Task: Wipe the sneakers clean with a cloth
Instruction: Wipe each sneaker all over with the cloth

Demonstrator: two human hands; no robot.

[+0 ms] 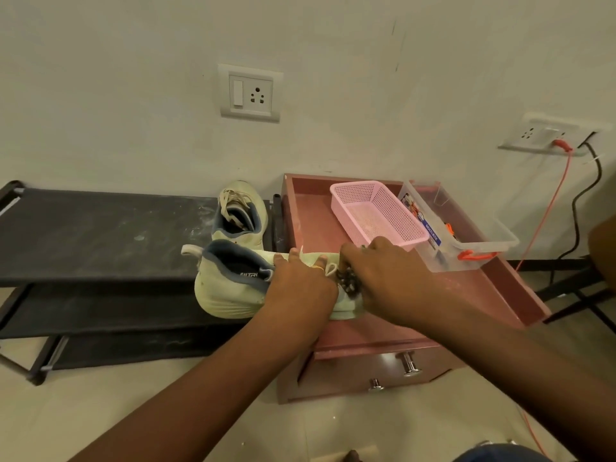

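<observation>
A pale green sneaker (226,288) with a blue-grey collar lies across the gap between the black shoe rack (100,235) and the pink cabinet top (310,225), toe to the right. My left hand (298,281) grips it over the laces. My right hand (383,278) presses a dark patterned cloth (348,282) against the toe end; most of the cloth is hidden under the hand. The second sneaker (240,211) stands on the rack behind, against the wall.
A pink plastic basket (380,211) and a clear storage box (466,238) with orange clips sit on the cabinet top. Drawer knobs (408,363) stick out at the cabinet front. Red and black cables (550,201) hang from a wall socket at the right.
</observation>
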